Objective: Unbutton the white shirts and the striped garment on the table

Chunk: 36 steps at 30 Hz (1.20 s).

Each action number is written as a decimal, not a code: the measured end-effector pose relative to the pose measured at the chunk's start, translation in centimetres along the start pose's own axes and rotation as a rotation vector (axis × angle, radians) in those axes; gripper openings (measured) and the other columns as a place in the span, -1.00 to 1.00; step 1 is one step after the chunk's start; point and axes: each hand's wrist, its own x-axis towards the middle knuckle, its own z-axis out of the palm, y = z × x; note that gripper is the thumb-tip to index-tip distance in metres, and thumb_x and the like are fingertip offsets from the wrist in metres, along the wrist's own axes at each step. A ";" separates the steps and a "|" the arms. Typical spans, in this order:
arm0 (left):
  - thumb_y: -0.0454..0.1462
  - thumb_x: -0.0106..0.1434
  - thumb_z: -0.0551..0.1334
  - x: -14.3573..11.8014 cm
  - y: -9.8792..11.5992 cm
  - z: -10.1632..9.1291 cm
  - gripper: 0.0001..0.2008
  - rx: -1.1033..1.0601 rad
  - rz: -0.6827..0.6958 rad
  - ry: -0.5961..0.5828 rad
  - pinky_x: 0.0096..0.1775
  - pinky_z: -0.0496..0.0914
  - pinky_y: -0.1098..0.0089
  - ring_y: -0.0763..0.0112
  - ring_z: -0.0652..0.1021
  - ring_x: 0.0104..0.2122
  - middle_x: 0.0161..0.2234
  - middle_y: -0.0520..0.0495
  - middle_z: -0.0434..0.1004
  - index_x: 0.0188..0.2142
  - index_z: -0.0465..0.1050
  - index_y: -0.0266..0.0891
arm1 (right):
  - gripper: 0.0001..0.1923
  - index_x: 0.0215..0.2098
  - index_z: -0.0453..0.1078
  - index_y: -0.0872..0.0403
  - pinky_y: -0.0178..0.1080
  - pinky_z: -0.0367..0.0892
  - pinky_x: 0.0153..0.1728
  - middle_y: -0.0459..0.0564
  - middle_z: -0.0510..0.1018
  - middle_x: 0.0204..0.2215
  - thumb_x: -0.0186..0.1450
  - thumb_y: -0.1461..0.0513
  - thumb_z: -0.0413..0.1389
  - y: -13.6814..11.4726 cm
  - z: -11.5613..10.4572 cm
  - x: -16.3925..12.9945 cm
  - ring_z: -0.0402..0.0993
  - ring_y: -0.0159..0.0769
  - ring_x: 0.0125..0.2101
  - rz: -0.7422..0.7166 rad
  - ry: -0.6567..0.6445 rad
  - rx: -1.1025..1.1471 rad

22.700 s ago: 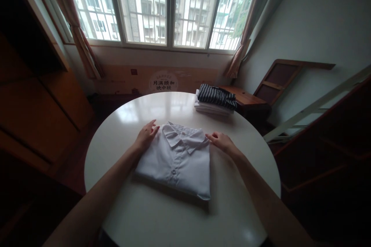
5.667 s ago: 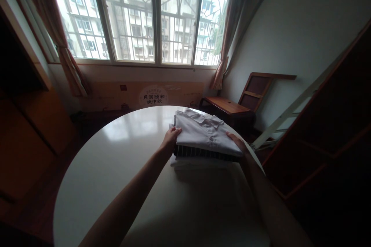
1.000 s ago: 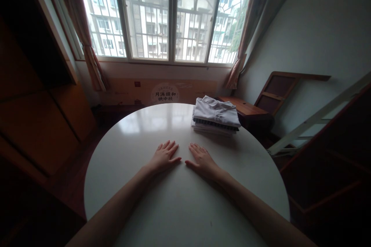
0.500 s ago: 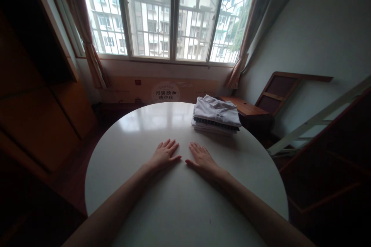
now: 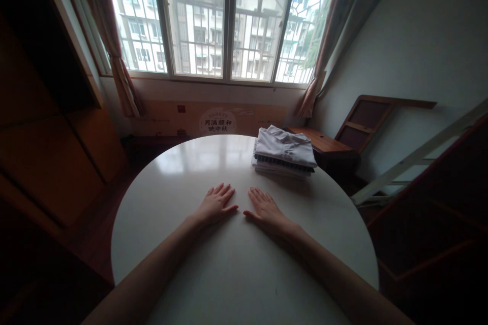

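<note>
My left hand (image 5: 216,204) lies flat on a round white table (image 5: 168,203), fingers spread and holding nothing. Across a small gap, my right hand (image 5: 266,209) rests palm down on the same surface, its thumb apart from the fingers, also without anything in it. Beyond the right hand, near the table's far right edge, sits a stack of folded clothes (image 5: 285,150). A light grey-white garment with a collar tops the stack; a dark patterned layer and more white cloth show beneath it. Neither hand touches the stack.
A barred window (image 5: 229,25) with tied curtains stands behind the table, above a cardboard box (image 5: 160,117) with printed characters. Wooden furniture (image 5: 320,141) is close behind the stack. On the right is a pale ladder-like frame (image 5: 404,165); at left, a wooden cabinet (image 5: 46,162).
</note>
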 end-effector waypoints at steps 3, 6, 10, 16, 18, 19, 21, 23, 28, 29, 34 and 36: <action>0.14 0.16 -0.12 0.0 0.0 0.0 -0.33 -0.002 -0.005 -0.006 0.13 -0.06 0.08 0.14 -0.02 0.20 0.22 -0.08 -0.03 0.16 0.06 -0.12 | -0.19 0.23 -0.09 0.23 -0.07 -0.25 0.15 0.16 -0.10 0.22 0.22 -0.16 -0.30 -0.1 -0.2 -0.1 -0.24 -0.12 0.21 0.002 -0.009 0.004; 0.14 0.16 -0.12 0.0 0.0 0.0 -0.33 -0.002 -0.005 -0.010 0.13 -0.07 0.08 0.14 -0.01 0.20 0.22 -0.08 -0.03 0.16 0.06 -0.12 | -0.20 0.23 -0.10 0.22 -0.07 -0.23 0.15 0.15 -0.09 0.22 0.22 -0.15 -0.29 -0.2 -0.3 -0.1 -0.23 -0.12 0.21 0.002 -0.005 0.007; 0.15 0.16 -0.13 0.1 0.0 0.0 -0.33 0.004 -0.004 -0.013 0.13 -0.07 0.09 0.15 -0.02 0.20 0.22 -0.08 -0.04 0.17 0.05 -0.12 | -0.21 0.22 -0.08 0.23 -0.07 -0.23 0.15 0.15 -0.09 0.22 0.22 -0.14 -0.28 -0.2 -0.2 0.0 -0.24 -0.12 0.21 0.002 0.004 0.001; 0.15 0.16 -0.14 0.1 0.1 -0.3 -0.33 0.009 -0.008 -0.027 0.13 -0.06 0.08 0.15 -0.02 0.21 0.22 -0.08 -0.05 0.17 0.04 -0.11 | -0.22 0.22 -0.09 0.23 -0.08 -0.23 0.15 0.14 -0.08 0.22 0.23 -0.13 -0.26 -0.2 -0.3 0.0 -0.24 -0.13 0.21 0.007 0.000 0.007; 0.15 0.16 -0.14 0.0 0.2 -0.4 -0.33 0.009 -0.011 -0.029 0.13 -0.05 0.07 0.15 -0.02 0.20 0.22 -0.08 -0.05 0.17 0.04 -0.11 | -0.22 0.23 -0.09 0.23 -0.08 -0.23 0.15 0.14 -0.09 0.22 0.23 -0.13 -0.26 -0.3 -0.4 0.0 -0.24 -0.13 0.21 0.011 -0.006 0.007; 0.15 0.16 -0.14 0.0 0.3 -0.4 -0.33 0.008 -0.012 -0.029 0.13 -0.05 0.07 0.14 -0.02 0.20 0.22 -0.09 -0.05 0.17 0.04 -0.11 | -0.22 0.23 -0.09 0.23 -0.08 -0.23 0.15 0.14 -0.09 0.22 0.23 -0.13 -0.26 -0.2 -0.5 0.0 -0.24 -0.13 0.21 0.011 -0.008 0.009; 0.14 0.16 -0.13 -0.1 0.3 -0.4 -0.33 0.003 -0.011 -0.024 0.13 -0.05 0.06 0.14 -0.02 0.20 0.22 -0.09 -0.04 0.17 0.04 -0.12 | -0.22 0.23 -0.09 0.22 -0.08 -0.24 0.15 0.14 -0.09 0.22 0.23 -0.13 -0.27 -0.2 -0.5 0.0 -0.24 -0.13 0.21 0.008 -0.005 0.016; 0.13 0.16 -0.11 -0.1 0.3 -0.4 -0.34 -0.005 -0.007 -0.013 0.12 -0.05 0.05 0.13 -0.01 0.20 0.21 -0.11 -0.03 0.16 0.06 -0.12 | -0.23 0.23 -0.09 0.21 -0.09 -0.24 0.15 0.14 -0.09 0.22 0.23 -0.13 -0.26 -0.2 -0.4 0.0 -0.24 -0.13 0.21 0.003 0.004 0.028; 0.03 0.22 -0.08 0.2 -0.4 -0.5 -0.49 -0.058 0.042 0.066 0.11 0.06 0.11 0.17 0.14 0.16 0.14 -0.09 0.17 0.07 0.23 -0.11 | -0.26 0.20 0.01 0.16 -0.07 -0.15 0.14 0.15 0.01 0.20 0.20 -0.12 -0.16 0.4 0.0 0.1 -0.12 -0.11 0.19 -0.021 0.034 0.078; -0.01 0.25 -0.10 0.4 -0.5 -0.6 -0.53 -0.081 0.054 0.093 0.10 0.09 0.16 0.21 0.19 0.14 0.11 -0.08 0.24 0.04 0.27 -0.12 | -0.30 0.17 0.06 0.15 -0.08 -0.09 0.12 0.15 0.09 0.17 0.20 -0.10 -0.13 0.8 -0.2 0.3 -0.04 -0.11 0.17 -0.033 0.066 0.102; -0.10 0.26 -0.06 0.7 -1.3 -0.3 -0.61 -0.142 0.091 0.178 0.09 0.16 0.23 0.26 0.28 0.07 0.03 -0.08 0.35 -0.04 0.35 -0.17 | -0.55 0.01 0.26 0.14 -0.09 0.13 0.01 0.14 0.37 -0.03 0.24 0.08 -0.09 4.6 -4.6 3.5 0.25 -0.13 0.00 0.047 0.551 0.167; -0.11 0.25 -0.02 0.6 -1.5 -0.2 -0.63 -0.135 0.106 0.176 0.09 0.16 0.22 0.24 0.27 0.08 0.05 -0.08 0.32 -0.05 0.35 -0.16 | -0.58 0.02 0.24 0.17 -0.08 0.10 0.03 0.17 0.35 -0.02 0.24 0.15 -0.08 6.7 -7.1 5.2 0.22 -0.12 0.01 0.177 0.732 0.097</action>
